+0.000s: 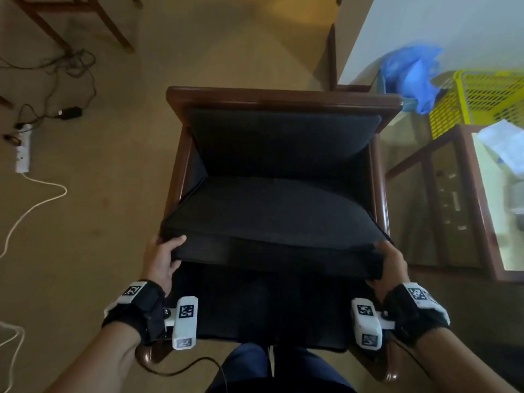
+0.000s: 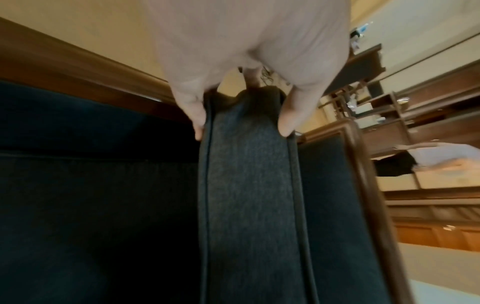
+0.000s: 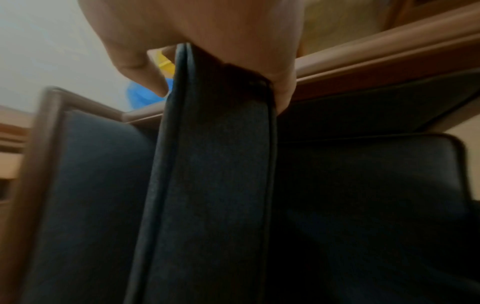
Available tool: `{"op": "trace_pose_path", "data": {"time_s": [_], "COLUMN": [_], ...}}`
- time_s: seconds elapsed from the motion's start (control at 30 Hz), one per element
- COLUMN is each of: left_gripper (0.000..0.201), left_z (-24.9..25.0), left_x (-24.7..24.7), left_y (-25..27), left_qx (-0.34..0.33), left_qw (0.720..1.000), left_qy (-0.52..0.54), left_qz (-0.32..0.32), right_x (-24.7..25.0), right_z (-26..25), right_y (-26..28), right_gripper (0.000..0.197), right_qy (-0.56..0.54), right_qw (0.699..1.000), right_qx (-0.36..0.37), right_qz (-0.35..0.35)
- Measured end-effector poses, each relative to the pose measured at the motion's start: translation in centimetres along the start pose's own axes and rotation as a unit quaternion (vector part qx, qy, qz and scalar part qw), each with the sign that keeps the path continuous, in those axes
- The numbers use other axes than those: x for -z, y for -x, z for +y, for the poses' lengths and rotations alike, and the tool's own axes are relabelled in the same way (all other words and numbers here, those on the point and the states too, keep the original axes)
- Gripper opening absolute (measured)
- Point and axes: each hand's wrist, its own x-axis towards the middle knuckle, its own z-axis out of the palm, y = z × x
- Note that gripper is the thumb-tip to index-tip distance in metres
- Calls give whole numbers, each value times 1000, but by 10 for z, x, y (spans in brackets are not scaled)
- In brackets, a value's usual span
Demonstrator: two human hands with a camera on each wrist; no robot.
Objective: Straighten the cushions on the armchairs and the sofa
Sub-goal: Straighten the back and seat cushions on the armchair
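A: Eyes on the seat cushion (image 1: 269,211), dark fabric, sitting in the wooden armchair (image 1: 283,97), its front edge lifted off the seat base and tilted up toward the person.

B: And both hands are on it?

A: Both. The left hand (image 1: 161,259) grips the front left corner, thumb on top, fingers curled under. The left wrist view shows it plainly: left hand (image 2: 246,51) with thumb and fingers (image 2: 194,115) clamped either side of the piped edge of the seat cushion (image 2: 249,185).

B: The right?

A: The right hand (image 1: 392,265) holds the front right corner the same way. From the right wrist, right hand (image 3: 207,26) wraps the seat cushion (image 3: 215,164) edge.

B: Behind it?

A: The back cushion (image 1: 280,137) leans against the chair back, upright, below the top rail.

B: Around the chair?

A: A glass-topped side table (image 1: 465,199) just beside the right armrest, a yellow basket (image 1: 482,97) beyond it, a blue plastic bag (image 1: 411,78) near the chair's back corner. On the floor to the left, a white power strip (image 1: 22,151) with tangled cables (image 1: 56,75).
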Motion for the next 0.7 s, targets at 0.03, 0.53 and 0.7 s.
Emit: {"op": "trace_pose_path", "data": {"time_s": [0.03, 0.53, 0.7], "left_gripper": [35, 68, 77], "left_z": [11, 152, 186], "left_x": [-8, -101, -127], "left_y": [3, -85, -122], "left_qx": [-33, -242, -242], "left_qw": [999, 913, 896], "left_qy": [6, -326, -370], "left_qz": [-8, 34, 38], "right_x": [-2, -95, -120], "right_z": [-8, -142, -181], "right_y": [-1, -49, -65], "right_gripper": [33, 57, 48], "right_qy": [-6, 192, 234], "right_qw": [1000, 943, 936], "right_qx": [25, 266, 256], "right_qz": [-11, 55, 59]}}
